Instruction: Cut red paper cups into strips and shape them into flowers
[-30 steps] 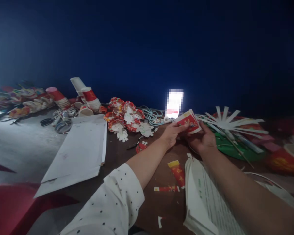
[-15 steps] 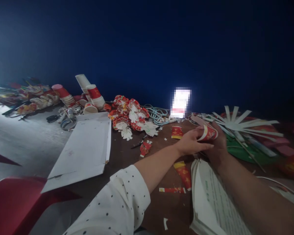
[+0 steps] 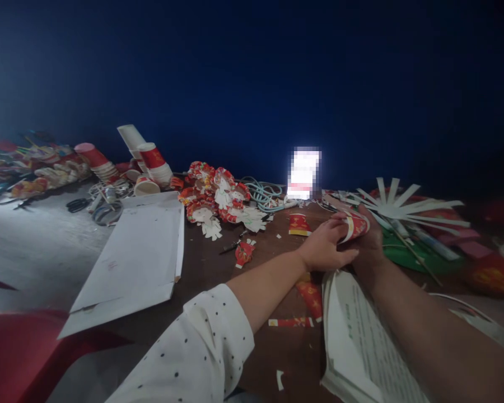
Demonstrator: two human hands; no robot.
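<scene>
In the head view, a red-and-gold paper cup (image 3: 358, 225) lies tilted on its side between my two hands above the brown table (image 3: 252, 291). My left hand (image 3: 326, 245) is closed at the cup's white-edged end, its thumb stretched out below. Round the far side curls my right hand (image 3: 370, 242), whose fingers are partly hidden by the cup. Just beneath them lies a thick book or wad of printed paper (image 3: 361, 336). Red cut cup pieces (image 3: 299, 224) and a red strip (image 3: 291, 322) are scattered beside my left arm.
A white board (image 3: 130, 252) lies at the left, with stacked paper cups (image 3: 153, 159) behind it. Fringed red-and-white paper pieces (image 3: 222, 193), pale blue cord (image 3: 262, 193) and a bright, blurred-out screen (image 3: 304, 173) line the wall. White strips fan out (image 3: 397, 210) at the right.
The whole scene has shifted slightly left in view. Both hands still hold the paper cup, and their grip looks almost the same.
</scene>
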